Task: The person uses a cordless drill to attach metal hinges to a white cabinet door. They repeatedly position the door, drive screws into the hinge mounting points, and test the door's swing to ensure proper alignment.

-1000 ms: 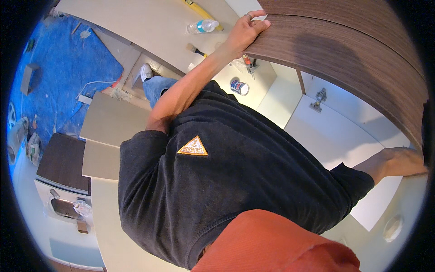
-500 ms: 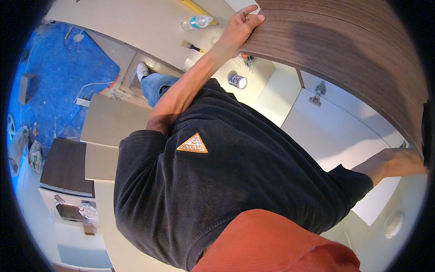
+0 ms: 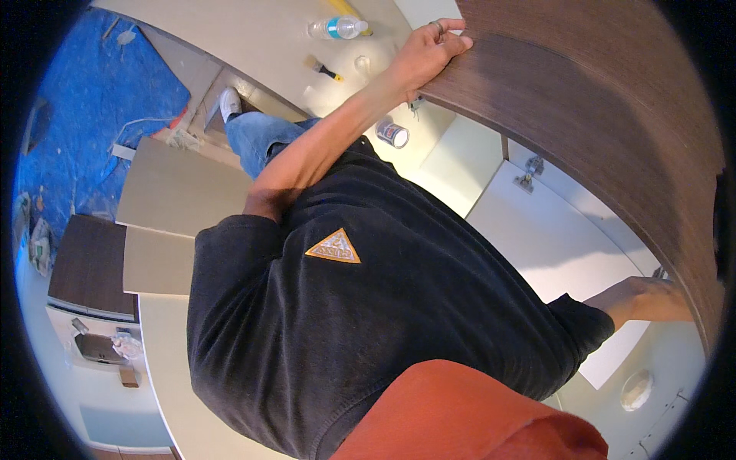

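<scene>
Your left hand [image 3: 431,57] grips the left edge of the dark wood panel [image 3: 583,96], which fills the upper right of the frame. Your right hand [image 3: 650,297], at far right, is partly hidden behind it; its grip can't be told.

One left hand [image 3: 428,57] and one right hand [image 3: 652,299] are showing. One plastic bottle [image 3: 337,28], one paintbrush [image 3: 323,68] and one can [image 3: 392,133] are appearing, while one shoe [image 3: 229,103] and one triangular patch [image 3: 334,247] are also showing.
</scene>
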Available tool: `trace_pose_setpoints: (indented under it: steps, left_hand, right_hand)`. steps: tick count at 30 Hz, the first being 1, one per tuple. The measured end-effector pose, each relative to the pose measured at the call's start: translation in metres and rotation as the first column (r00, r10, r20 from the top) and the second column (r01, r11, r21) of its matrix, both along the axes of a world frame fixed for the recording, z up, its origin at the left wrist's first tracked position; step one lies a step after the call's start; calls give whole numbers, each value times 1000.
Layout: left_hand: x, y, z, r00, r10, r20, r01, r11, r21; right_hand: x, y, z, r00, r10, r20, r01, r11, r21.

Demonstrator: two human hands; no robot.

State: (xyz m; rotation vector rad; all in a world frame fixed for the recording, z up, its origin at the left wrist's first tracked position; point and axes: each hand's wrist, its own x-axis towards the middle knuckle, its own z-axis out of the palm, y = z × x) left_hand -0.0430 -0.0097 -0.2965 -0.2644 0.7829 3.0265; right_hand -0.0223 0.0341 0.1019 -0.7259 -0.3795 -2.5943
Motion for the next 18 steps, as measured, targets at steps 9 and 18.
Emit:
trace_pose_setpoints:
  steps: [9, 18]
  left_hand:
    - [9, -15, 6, 995, -46, 90, 72, 947, -312]
    - [8, -10, -13, 999, -53, 12, 54, 997, -47]
  right_hand:
    - [-62, 56, 110, -213, 904, -370, -137, -402, -905]
    - [-115, 59, 261, -696, 662, -277, -59, -438, -897]
